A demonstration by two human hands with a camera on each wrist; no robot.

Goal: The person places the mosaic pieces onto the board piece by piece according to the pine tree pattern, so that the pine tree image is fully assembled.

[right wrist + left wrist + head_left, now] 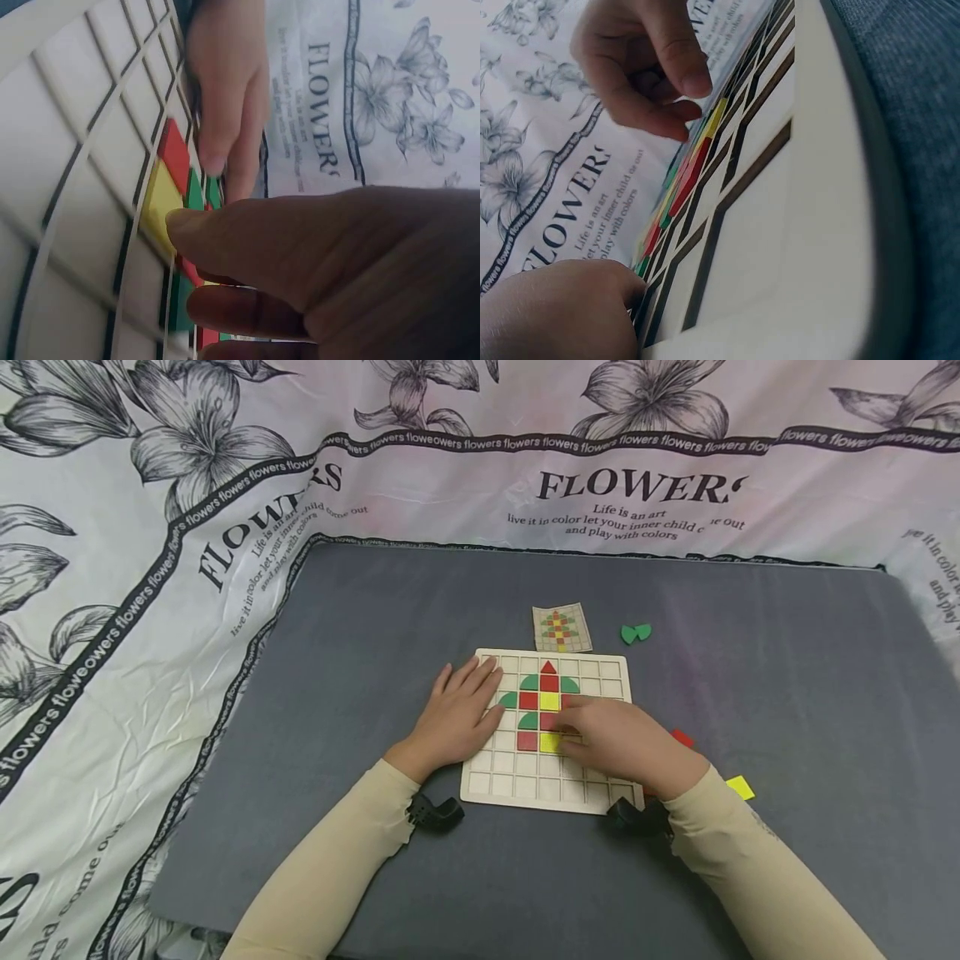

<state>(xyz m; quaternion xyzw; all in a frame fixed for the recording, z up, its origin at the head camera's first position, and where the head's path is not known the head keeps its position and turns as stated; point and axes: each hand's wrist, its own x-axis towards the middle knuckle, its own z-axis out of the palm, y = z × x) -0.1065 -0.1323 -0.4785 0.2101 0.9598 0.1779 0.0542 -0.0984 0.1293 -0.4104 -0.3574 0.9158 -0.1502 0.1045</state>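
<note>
A pale wooden grid board [501, 783] lies on the table, with red, yellow and green tiles set in a tree-like pattern. My left hand [452, 714] rests flat on the board's left side, fingers spread. My right hand [618, 739] hovers over the pattern's right side, fingers loosely bent. In the right wrist view its thumb is beside a yellow tile [161, 206] and its fingers are by a green tile [180, 301]. The left wrist view shows no piece between the thumb and fingers of the right hand [641, 71]. Part of the pattern is hidden under that hand.
A small pattern card [561, 628] lies just beyond the board. Two green pieces [636, 633] are to its right. A red piece [682, 738] and a yellow piece [740, 787] lie near the right forearm. A grey cloth [360, 635] covers the table.
</note>
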